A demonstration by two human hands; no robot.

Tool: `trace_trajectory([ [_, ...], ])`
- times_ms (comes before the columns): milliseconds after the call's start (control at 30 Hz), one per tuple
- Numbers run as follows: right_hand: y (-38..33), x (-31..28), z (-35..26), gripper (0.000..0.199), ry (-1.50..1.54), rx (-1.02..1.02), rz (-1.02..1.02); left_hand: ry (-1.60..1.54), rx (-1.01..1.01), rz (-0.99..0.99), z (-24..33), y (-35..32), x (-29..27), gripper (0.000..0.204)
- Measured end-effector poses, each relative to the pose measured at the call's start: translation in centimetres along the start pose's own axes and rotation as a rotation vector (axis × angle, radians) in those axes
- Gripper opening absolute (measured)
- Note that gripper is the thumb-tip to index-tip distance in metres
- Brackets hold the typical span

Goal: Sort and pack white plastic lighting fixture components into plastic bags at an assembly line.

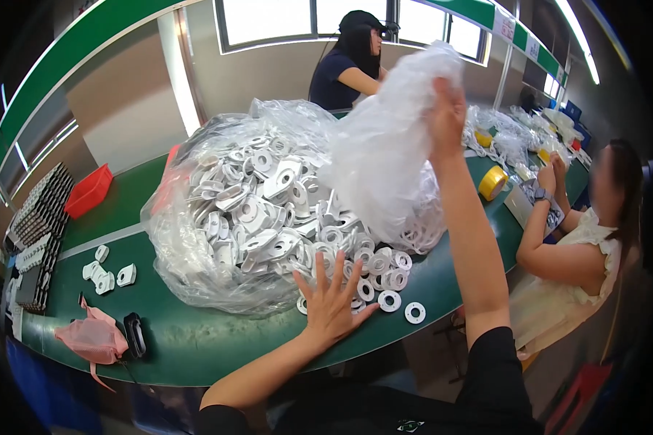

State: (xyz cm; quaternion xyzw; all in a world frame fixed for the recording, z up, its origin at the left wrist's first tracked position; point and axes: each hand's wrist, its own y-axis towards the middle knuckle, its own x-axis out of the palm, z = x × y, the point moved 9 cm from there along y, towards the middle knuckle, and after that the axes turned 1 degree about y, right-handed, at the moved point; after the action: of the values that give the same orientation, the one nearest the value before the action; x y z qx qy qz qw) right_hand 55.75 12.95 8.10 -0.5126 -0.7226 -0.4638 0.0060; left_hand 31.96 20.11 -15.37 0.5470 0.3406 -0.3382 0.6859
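Green bench (196,341): heap of white parts (268,199), centre. Translucent plastic bag (388,145), raised at the heap's right; right hand (448,119), grip clamped on it. Left hand (330,308), grip apart, fingers spread at the heap's near edge.

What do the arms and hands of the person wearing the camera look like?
The left hand and right hand show no gloves, watch or bracelet. The short left sleeve and right sleeve are plain black, matching the shirt.

Glossy, crinkled plastic bag (388,152)
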Motion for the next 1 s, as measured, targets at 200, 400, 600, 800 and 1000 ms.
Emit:
trace_trajectory([
  [200, 0.0, -6.7, -2.3, 0.048, 0.124, -0.076, -0.046, 0.015, -0.017, 0.047, -0.3, -0.1, -1.7, 0.098],
  [400, -11.2, -1.8, -2.9, 0.054, -0.098, 0.149, -0.199, -0.730, 0.048, 0.116, 1.3, 0.6, -3.8, 0.116],
  [600, -23.6, 6.5, -0.2, 0.051, -0.593, 0.270, -0.561, -0.202, 0.475, 0.676, 5.0, -2.6, -10.2, 0.096],
  [800, -30.7, 1.1, 1.7, 0.048, -0.982, 0.213, -1.095, -1.187, -0.248, 0.466, -3.3, 0.5, -11.6, 0.049],
  [1000, -33.5, 6.1, -0.7, 0.051, -0.864, 0.098, -1.225, -1.002, -0.065, 0.553, -7.6, -1.7, -16.1, 0.015],
])
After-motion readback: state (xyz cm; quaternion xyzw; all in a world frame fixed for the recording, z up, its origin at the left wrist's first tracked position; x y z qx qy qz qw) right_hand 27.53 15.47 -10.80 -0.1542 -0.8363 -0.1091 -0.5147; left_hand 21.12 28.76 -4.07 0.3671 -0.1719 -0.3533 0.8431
